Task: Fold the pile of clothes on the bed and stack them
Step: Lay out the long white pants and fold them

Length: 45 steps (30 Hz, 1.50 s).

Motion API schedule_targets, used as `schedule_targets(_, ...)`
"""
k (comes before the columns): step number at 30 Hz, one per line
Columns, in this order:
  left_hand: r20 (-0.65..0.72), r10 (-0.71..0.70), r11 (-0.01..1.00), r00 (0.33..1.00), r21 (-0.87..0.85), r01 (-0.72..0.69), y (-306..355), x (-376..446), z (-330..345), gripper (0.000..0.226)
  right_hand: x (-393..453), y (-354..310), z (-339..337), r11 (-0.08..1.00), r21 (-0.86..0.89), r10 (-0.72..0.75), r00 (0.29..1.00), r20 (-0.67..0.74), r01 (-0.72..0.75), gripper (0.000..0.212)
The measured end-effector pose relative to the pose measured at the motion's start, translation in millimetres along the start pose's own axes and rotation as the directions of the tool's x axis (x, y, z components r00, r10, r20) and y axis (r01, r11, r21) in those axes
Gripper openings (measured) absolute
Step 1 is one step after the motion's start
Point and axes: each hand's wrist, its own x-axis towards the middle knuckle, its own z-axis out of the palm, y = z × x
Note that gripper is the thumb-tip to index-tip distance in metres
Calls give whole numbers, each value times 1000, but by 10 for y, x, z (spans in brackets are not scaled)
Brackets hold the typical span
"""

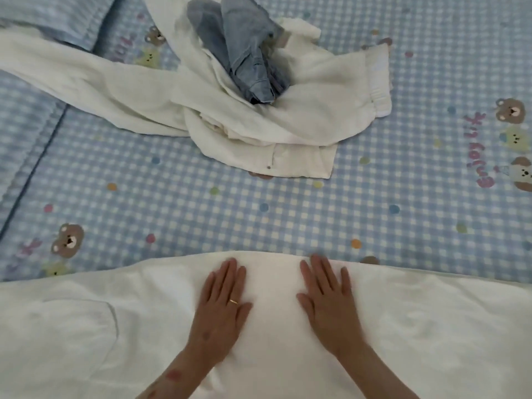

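Note:
A white garment lies spread flat across the near part of the bed, reaching both side edges of the view. My left hand and my right hand rest palm down on its middle, fingers spread, a short gap between them. Neither hand grips the cloth. Further back lies a loose pile of white clothes with a crumpled pair of blue jeans on top. One long white piece trails from the pile toward the far left.
The bed carries a blue-and-white checked sheet printed with bears, dots and pink lettering. A matching pillow sits at the far left corner. A band of bare sheet separates the flat garment from the pile.

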Motion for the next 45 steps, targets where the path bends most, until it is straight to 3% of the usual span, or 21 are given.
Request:
schedule_targets(5,88,-113,991,990,82,106,-1112,-799,24,60,59,18,94,992,-64,117,991,67,-113,70)
schedule_targets(8,119,-179,983,977,70,172,-1643,-1374,-104,60,98,-442,-16,971,32,238,971,2,-238,76)
schedule_targets(9,125,-184,982,975,75,175,-1757,-1498,-149,59,100,-698,-22,976,64,214,976,-48,-210,75)
schedule_targets(11,111,-237,970,965,83,229,-1969,-1720,-237,57,89,-1383,17,994,108,14,995,-102,-3,64)
schedule_targets(13,34,-318,946,947,81,314,-2172,-1888,-343,54,102,-2043,106,964,104,-238,968,-83,246,56)
schedule_targets(15,-7,-406,911,914,72,405,-2362,-1989,-461,52,287,-2477,142,939,87,-328,943,-55,332,54)
schedule_targets(18,-38,-580,814,814,-19,580,-2599,-2087,-667,59,764,-2989,127,951,56,-304,953,-20,304,49)
schedule_targets(21,-66,-709,705,703,-95,702,-2763,-2138,-741,76,1183,-3528,189,929,68,-370,922,114,364,51)
schedule_targets(24,-59,-856,505,514,-311,805,-2871,-2177,-683,56,1457,-4023,338,924,151,-379,897,227,353,46)
schedule_targets(26,-6,-928,323,373,-513,796,-2925,-2179,-682,63,1552,-4232,423,933,139,-355,905,235,331,37)
schedule_targets(28,59,-968,143,246,-673,725,-2962,-2165,-692,55,1582,-4318,491,950,168,-300,922,246,265,30)
schedule_targets(30,75,-979,70,189,-749,658,-2999,-2136,-724,34,1590,-4342,540,957,214,-243,943,225,196,23)
schedule_targets(33,37,-976,104,213,-783,614,-3132,-2099,-820,21,1616,-4398,580,966,212,-187,967,176,148,17)
schedule_targets(38,-61,-970,186,236,-812,554,-3364,-2031,-942,17,1659,-4439,593,978,170,-146,981,129,123,21)
schedule_targets(42,-71,-983,149,167,-841,520,-3363,-2059,-895,14,1667,-4516,537,973,207,-112,993,33,103,21)
schedule_targets(45,-110,-980,182,168,-844,505,-3458,-2039,-866,13,1730,-4561,530,970,219,-98,995,-27,102,19)
